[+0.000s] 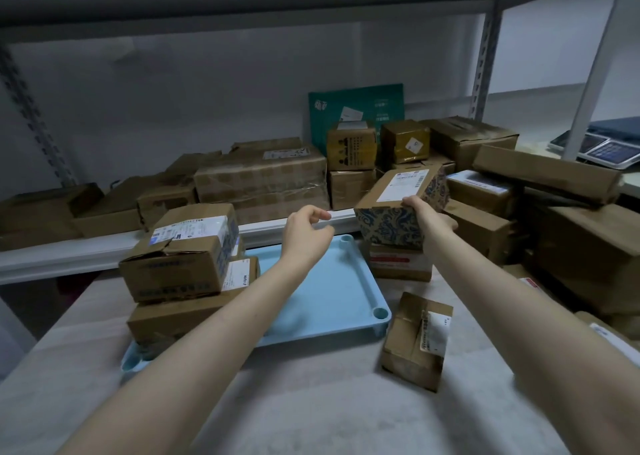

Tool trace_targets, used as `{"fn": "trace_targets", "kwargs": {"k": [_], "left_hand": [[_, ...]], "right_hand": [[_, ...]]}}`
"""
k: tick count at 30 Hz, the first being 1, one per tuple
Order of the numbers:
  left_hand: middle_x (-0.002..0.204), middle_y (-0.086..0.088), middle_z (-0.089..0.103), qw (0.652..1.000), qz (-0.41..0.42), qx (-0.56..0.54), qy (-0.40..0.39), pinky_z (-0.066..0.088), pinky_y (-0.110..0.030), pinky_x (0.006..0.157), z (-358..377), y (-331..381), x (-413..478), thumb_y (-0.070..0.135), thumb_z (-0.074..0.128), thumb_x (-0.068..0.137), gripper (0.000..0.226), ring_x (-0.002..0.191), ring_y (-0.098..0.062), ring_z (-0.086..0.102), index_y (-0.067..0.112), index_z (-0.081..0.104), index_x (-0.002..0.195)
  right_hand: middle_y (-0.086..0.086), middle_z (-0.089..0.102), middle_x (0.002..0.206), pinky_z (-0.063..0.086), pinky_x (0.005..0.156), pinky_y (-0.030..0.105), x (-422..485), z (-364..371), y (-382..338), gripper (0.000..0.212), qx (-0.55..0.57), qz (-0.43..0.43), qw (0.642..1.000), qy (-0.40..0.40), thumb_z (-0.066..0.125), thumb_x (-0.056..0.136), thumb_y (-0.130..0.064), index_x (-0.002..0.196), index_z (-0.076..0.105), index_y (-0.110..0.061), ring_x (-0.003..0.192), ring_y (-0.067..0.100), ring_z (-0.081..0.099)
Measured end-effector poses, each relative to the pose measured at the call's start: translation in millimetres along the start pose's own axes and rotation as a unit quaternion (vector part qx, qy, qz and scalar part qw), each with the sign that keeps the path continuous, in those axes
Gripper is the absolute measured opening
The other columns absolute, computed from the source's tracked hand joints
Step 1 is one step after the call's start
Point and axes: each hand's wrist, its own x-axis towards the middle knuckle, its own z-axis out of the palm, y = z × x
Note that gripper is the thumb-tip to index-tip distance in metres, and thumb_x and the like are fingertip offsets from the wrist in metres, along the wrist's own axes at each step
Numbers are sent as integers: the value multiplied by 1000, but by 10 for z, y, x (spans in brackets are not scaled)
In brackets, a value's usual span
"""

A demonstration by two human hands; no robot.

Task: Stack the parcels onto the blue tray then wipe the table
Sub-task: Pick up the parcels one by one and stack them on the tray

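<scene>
A light blue tray [322, 292] lies on the table in front of me. On its left half stands a stack of brown parcels [180, 267], the top one with a white label. My right hand [427, 215] grips a blue-patterned parcel [398, 209], tilted, held above a flat red-printed parcel [398, 262] just right of the tray. My left hand [306, 233] hovers over the tray's far edge, holding nothing, fingers loosely curled. A small brown parcel [417, 340] lies on the table right of the tray's near corner.
A metal shelf [104, 250] behind the table holds several brown boxes and a green mailer [356, 108]. More boxes [571, 247] pile up at the right. A scale with keypad [609, 150] sits at the far right. A shelf beam runs overhead.
</scene>
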Motion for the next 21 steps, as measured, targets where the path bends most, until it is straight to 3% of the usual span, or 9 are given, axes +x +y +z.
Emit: {"fn": "trace_targets", "kwargs": {"k": [5,11,16,21], "left_hand": [[116,-6,54,1000,-12,-8,-4,40,-23,59,7,14,-27,8,55,85,19,97,-18,51,20,60,99],[105,-8,57,999,-29,-37,-7,41,-23,59,-69,53,-70,7,55,87,17,87,-18,53,15,60,101],[104,-5,56,995,-53,-79,-7,43,-25,64,-143,96,-113,7,55,88,20,79,-11,51,13,58,107],[109,-2,58,991,-53,-119,11,47,-30,78,-258,163,-162,7,56,88,28,91,-13,54,11,58,116]], "right_hand": [[11,49,132,48,95,42,-36,-42,-6,100,26,-24,999,-25,82,64,-41,142,28,-10,117,28,51],[9,53,125,49,95,45,-226,-46,-35,96,4,-93,994,-61,80,56,-43,136,38,-11,115,27,51],[10,50,128,51,94,45,-540,24,-63,114,-43,-161,982,-89,76,37,-52,135,39,-9,116,28,51],[12,34,132,46,97,37,-832,71,91,95,-178,-278,939,-98,81,65,-43,138,32,-7,120,26,44]]}}
